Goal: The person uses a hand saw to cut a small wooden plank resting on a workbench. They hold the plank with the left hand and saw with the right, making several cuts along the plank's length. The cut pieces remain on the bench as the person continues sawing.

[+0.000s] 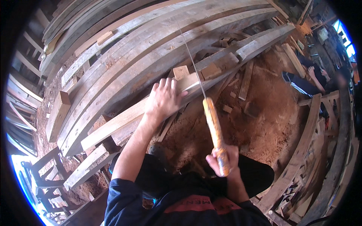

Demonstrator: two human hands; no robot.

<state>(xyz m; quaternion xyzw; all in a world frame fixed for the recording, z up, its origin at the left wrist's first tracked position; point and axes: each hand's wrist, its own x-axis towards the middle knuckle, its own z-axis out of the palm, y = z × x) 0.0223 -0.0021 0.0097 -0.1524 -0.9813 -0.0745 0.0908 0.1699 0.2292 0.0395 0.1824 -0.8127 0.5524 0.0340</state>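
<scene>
My right hand [225,160] is closed around the yellow-orange handle of a hand saw [213,122]. Its thin blade, seen nearly edge-on, runs up and away across the end of a pale wooden beam [120,126]. My left hand [164,98] lies over the top of that beam with the fingers bent across its far edge, a short way left of the blade. A small wood block [181,72] sits just beyond my left fingers. Right of the blade lies a brownish block [210,71] on a long grey timber [260,41].
Long timbers [151,41] lie stacked beyond the beam. Sawdust covers the ground [260,124], with offcuts [227,109] scattered on it. At the far right another person [316,77] sits near a wooden frame. More boards [301,158] line the right side.
</scene>
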